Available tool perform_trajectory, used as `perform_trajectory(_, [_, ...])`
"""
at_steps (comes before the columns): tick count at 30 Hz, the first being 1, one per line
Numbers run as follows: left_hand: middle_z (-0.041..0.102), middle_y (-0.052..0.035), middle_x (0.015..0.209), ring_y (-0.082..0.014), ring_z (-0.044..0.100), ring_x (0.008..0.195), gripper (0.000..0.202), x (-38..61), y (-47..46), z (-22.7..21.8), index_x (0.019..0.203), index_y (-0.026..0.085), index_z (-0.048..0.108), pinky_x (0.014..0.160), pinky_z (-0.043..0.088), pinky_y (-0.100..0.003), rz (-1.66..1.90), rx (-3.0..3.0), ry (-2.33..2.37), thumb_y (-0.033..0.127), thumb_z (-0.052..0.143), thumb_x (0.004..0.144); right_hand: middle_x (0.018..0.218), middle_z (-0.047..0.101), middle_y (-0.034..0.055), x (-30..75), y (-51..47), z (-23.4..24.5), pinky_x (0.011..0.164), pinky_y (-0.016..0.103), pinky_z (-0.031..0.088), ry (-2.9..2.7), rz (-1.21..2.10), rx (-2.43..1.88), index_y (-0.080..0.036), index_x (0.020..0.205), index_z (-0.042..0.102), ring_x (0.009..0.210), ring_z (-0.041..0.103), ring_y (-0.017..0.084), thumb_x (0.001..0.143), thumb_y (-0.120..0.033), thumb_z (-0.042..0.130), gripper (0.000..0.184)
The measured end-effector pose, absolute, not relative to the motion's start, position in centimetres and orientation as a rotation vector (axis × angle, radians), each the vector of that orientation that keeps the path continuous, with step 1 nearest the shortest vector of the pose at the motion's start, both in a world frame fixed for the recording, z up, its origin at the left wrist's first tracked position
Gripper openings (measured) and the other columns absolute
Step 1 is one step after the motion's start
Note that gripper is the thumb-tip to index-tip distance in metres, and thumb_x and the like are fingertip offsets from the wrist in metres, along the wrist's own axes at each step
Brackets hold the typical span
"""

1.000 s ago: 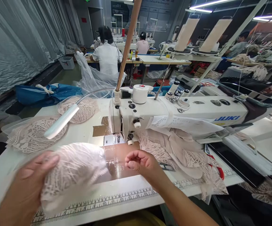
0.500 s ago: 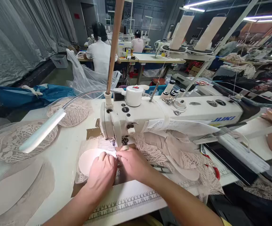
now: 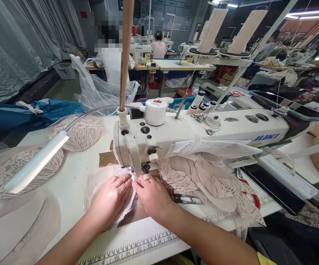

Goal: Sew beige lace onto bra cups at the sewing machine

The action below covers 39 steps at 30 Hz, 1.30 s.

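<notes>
In front of the presser foot (image 3: 131, 169) of a white sewing machine (image 3: 170, 134), both hands hold a pale beige lace cup piece (image 3: 94, 184). My left hand (image 3: 111, 197) has its fingers bunched together on the fabric, just left of the needle area. Close beside it, my right hand (image 3: 155, 197) is closed, thumb and forefinger pinching the fabric edge near the foot. The fingertips of the two hands nearly touch. A white lace edge hangs down between them. Part of the cup piece is hidden under my left hand.
More lace cup pieces (image 3: 78, 132) lie on the left, under a lamp (image 3: 38, 162). Lace fabric (image 3: 211, 184) is piled to the right, near a black phone (image 3: 272, 187) and red-handled scissors (image 3: 255, 200). A printed ruler (image 3: 140, 246) runs along the front edge. Co-workers sit beyond.
The cup piece has turned, so its smooth pale panel no longer shows and a lace edge hangs between my hands. My left hand has shifted slightly left. The whole view has tilted a little.
</notes>
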<state>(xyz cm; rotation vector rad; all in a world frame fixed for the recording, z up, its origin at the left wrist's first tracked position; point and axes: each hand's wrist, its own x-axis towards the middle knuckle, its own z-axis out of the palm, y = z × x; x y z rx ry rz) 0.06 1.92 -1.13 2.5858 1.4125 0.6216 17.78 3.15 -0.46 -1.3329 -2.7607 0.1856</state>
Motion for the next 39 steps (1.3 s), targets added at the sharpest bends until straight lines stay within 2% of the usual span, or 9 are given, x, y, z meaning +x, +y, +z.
perform_trajectory(5, [0.069, -0.0174, 0.113, -0.0259, 0.063, 0.088, 0.03, -0.5, 3.5, -2.0, 0.106, 0.007, 0.067, 0.073, 0.056, -0.038, 0.607, 2.813, 1.296, 0.018, 0.043, 0.092, 0.098, 0.064, 0.0122, 17.4, 3.7, -0.2, 0.074, 0.035, 0.046, -2.719, 0.208, -1.424, -0.02, 0.118, 0.06, 0.091, 0.055, 0.024, 0.092, -0.011, 0.043, 0.033])
perform_trajectory(9, [0.072, -0.0145, 0.101, -0.023, 0.062, 0.077, 0.027, -0.7, 4.3, -1.7, 0.099, 0.009, 0.068, 0.069, 0.054, -0.037, 0.619, 2.815, 1.276, 0.019, 0.043, 0.093, 0.103, 0.063, 0.0138, 17.2, 4.0, -0.1, 0.074, 0.035, 0.046, -2.707, 0.191, -1.452, -0.02, 0.124, 0.057, 0.092, 0.055, 0.025, 0.09, -0.011, 0.045, 0.038])
perform_trajectory(16, [0.072, -0.0118, 0.092, -0.0226, 0.058, 0.079, 0.027, -1.0, 4.3, -1.7, 0.082, 0.014, 0.069, 0.07, 0.05, -0.035, 0.603, 2.721, 1.309, 0.019, 0.044, 0.093, 0.103, 0.063, 0.0128, 17.0, 3.8, 0.1, 0.071, 0.034, 0.046, -2.72, 0.166, -1.503, -0.022, 0.126, 0.056, 0.089, 0.056, 0.024, 0.09, -0.008, 0.041, 0.041])
perform_trajectory(21, [0.07, -0.0117, 0.09, -0.0225, 0.056, 0.076, 0.029, -1.1, 4.6, -1.9, 0.082, 0.014, 0.068, 0.067, 0.048, -0.036, 0.575, 2.66, 1.353, 0.019, 0.042, 0.093, 0.1, 0.063, 0.0124, 17.2, 3.8, -0.2, 0.07, 0.034, 0.045, -2.716, 0.161, -1.455, -0.021, 0.126, 0.055, 0.089, 0.055, 0.024, 0.087, -0.008, 0.043, 0.043])
perform_trajectory(25, [0.07, -0.0117, 0.09, -0.027, 0.058, 0.086, 0.029, -1.2, 4.6, -1.9, 0.092, 0.016, 0.07, 0.072, 0.048, -0.04, 0.513, 2.654, 1.502, 0.021, 0.041, 0.093, 0.101, 0.062, 0.0116, 17.4, 3.8, -0.3, 0.07, 0.033, 0.044, -2.702, 0.159, -1.433, -0.021, 0.122, 0.057, 0.089, 0.054, 0.024, 0.082, -0.005, 0.045, 0.044])
perform_trajectory(28, [0.069, -0.013, 0.104, -0.0309, 0.057, 0.099, 0.03, -1.1, 4.3, -1.8, 0.103, 0.017, 0.069, 0.082, 0.047, -0.047, 0.453, 2.646, 1.614, 0.021, 0.041, 0.093, 0.106, 0.061, 0.0107, 17.6, 3.8, -0.3, 0.072, 0.032, 0.043, -2.678, 0.193, -1.424, -0.022, 0.124, 0.056, 0.09, 0.053, 0.023, 0.079, -0.004, 0.047, 0.049])
perform_trajectory(31, [0.064, -0.0138, 0.119, -0.0344, 0.052, 0.113, 0.032, -1.1, 4.0, -2.0, 0.11, 0.019, 0.066, 0.092, 0.042, -0.057, 0.424, 2.613, 1.696, 0.02, 0.04, 0.092, 0.108, 0.061, 0.0097, 17.8, 3.6, -0.5, 0.072, 0.031, 0.042, -2.668, 0.234, -1.406, -0.023, 0.128, 0.054, 0.088, 0.052, 0.022, 0.078, -0.004, 0.048, 0.054])
perform_trajectory(35, [0.06, -0.0125, 0.129, -0.041, 0.04, 0.128, 0.038, -1.6, 3.9, -2.3, 0.122, 0.018, 0.06, 0.097, 0.035, -0.066, 0.433, 2.497, 1.812, 0.019, 0.042, 0.089, 0.104, 0.062, 0.0078, 18.2, 3.3, -1.2, 0.073, 0.031, 0.041, -2.626, 0.222, -1.332, -0.021, 0.126, 0.056, 0.085, 0.052, 0.02, 0.081, -0.003, 0.045, 0.05])
perform_trajectory(39, [0.058, -0.0078, 0.134, -0.0399, 0.04, 0.131, 0.045, -2.4, 2.4, -0.8, 0.119, 0.022, 0.063, 0.101, 0.033, -0.068, 0.424, 2.39, 1.672, 0.011, 0.047, 0.078, 0.097, 0.063, 0.0055, 19.0, 3.4, -1.9, 0.071, 0.028, 0.042, -2.531, 0.262, -1.168, -0.019, 0.119, 0.061, 0.081, 0.053, 0.017, 0.083, -0.002, 0.043, 0.044])
